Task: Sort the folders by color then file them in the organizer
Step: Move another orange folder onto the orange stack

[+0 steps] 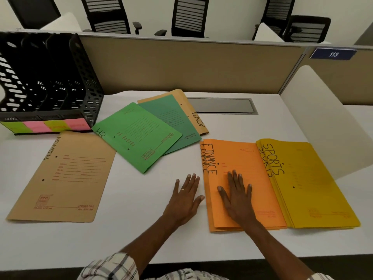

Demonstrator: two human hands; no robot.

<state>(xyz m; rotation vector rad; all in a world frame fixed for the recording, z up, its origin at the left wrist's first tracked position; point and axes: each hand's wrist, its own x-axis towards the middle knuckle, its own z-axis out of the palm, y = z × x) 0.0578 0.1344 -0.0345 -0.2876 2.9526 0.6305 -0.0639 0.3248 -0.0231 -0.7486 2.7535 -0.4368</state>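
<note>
Right hand (236, 197) lies flat on the orange folders (238, 156), fingers straight and a little spread, palm pressing down, prob. to keep the pile square. Left hand (186, 199) is flat on the surface (141, 225) just beside that pile's left edge, fingers together, thumb out toward the edge. Looks like it's a stop for lining the edges up, tho I can't tell if the thumb touches.

The orange pile reads "FINANCE" twice, top folder slightly offset from the one under it. Right next to it are the yellow folders (314, 184), left edge lapping over the orange, with "SPORTS" also showing twice. So two colours are grouped already.

Not grouped yet:
- A light green folder (139, 136) marked "HR" lies askew over a darker green folder (171, 116).
- That one in turn covers a tan folder (198, 120) marked "ADMIN".
- A second tan folder (64, 176), also "ADMIN", w/ a "PTC" stamp low down, sits alone at left.

The organizer (50, 81) stands at the back left, no folder visible in its slots. Green and pink labels (36, 126) run along its front, text too blurred to read. The partition plate (333, 54) says "113".
</note>
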